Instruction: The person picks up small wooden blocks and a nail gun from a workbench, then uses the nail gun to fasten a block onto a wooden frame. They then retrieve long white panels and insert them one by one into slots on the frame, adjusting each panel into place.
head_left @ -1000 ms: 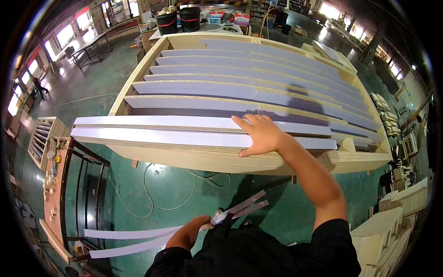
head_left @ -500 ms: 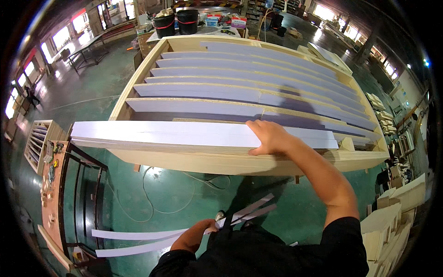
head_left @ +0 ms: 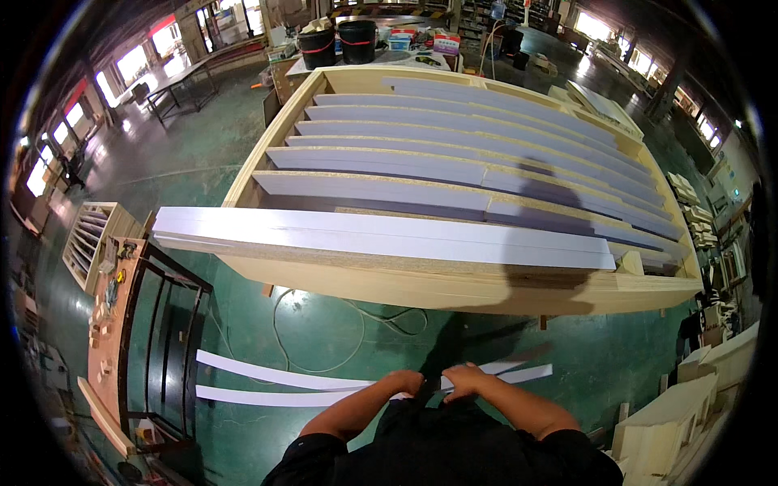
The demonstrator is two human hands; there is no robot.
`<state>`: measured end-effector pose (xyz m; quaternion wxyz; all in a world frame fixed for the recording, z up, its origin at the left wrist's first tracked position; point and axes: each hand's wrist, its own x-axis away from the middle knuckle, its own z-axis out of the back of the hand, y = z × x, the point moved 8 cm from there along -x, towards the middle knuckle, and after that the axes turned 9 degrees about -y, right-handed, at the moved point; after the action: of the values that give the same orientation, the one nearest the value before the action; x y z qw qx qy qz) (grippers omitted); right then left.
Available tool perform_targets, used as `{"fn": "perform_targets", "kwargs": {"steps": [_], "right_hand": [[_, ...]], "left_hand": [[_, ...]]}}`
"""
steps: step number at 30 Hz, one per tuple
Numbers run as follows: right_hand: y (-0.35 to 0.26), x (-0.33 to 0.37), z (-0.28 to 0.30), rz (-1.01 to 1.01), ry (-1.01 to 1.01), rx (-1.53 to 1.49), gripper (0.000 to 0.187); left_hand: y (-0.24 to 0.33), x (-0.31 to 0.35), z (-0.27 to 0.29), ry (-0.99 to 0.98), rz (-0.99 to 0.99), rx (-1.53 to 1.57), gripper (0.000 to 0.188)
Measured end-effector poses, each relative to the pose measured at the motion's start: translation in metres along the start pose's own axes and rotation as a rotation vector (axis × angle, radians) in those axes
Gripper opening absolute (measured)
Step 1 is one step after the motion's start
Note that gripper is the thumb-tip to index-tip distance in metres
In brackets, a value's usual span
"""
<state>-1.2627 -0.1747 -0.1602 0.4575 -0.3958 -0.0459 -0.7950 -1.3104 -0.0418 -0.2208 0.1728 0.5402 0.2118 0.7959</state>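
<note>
Two long, thin white strips (head_left: pixel 279 375) stretch across in front of my body, their left ends fanned apart. My left hand (head_left: pixel 404 383) is closed around them near the middle. Just to its right, my right hand (head_left: pixel 462 381) closes on the same strips, whose right ends show beyond it. How the fingers wrap round them is partly hidden. Ahead of both hands, a stack of long white-faced boards (head_left: pixel 381 233) with raw chipboard edges lies along the near side of a large pale wooden frame (head_left: pixel 389 283).
Several parallel white-faced slats (head_left: pixel 373 193) stand on edge inside the frame. A wooden-topped bench (head_left: pixel 113 316) with dark metal legs stands at left, holding tools and small blocks. Pale panels (head_left: pixel 664 413) are stacked at lower right. A hose (head_left: pixel 361 344) loops across the green floor.
My right hand has left the white board stack and come back to the strips beside my left hand. The strips have shifted right and risen a little on the left. The view has shifted slightly.
</note>
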Motion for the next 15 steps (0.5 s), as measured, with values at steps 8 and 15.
{"fn": "perform_targets", "kwargs": {"steps": [8, 15], "right_hand": [[0.019, 0.015, -0.006, 0.067, -0.144, -0.24, 0.068], [0.038, -0.006, -0.002, -0.038, -0.415, -0.556, 0.064]], "left_hand": [[0.056, 0.048, 0.03, -0.047, 0.008, -0.189, 0.037], [0.034, 0.027, 0.051, 0.169, 0.042, -0.165, 0.045]]}}
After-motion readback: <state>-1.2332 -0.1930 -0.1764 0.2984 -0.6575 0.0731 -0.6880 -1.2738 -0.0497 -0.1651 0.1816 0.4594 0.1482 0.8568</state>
